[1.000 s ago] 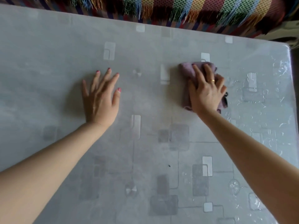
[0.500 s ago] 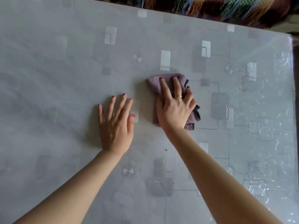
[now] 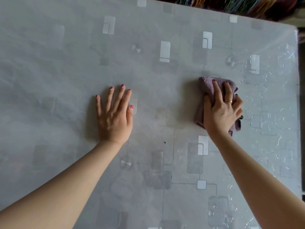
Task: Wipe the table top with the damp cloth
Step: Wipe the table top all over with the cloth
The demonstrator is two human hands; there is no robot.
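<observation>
The cloth point(image 3: 206, 86), a bunched purple towel, lies on the table top point(image 3: 49, 63) right of centre, pinned under the right hand point(image 3: 221, 113), whose fingers curl over its folds and grip it. It looks soft, light and limp, so pressing from above with a spread palm probably suits it best. The left hand point(image 3: 114, 116) rests flat with straight fingers, bracing. Wet streaks seem to glisten toward the right edge, near the cloth. Open surface spreads left and toward the person; a striped blanket point(image 3: 247, 5) borders the far edge.
</observation>
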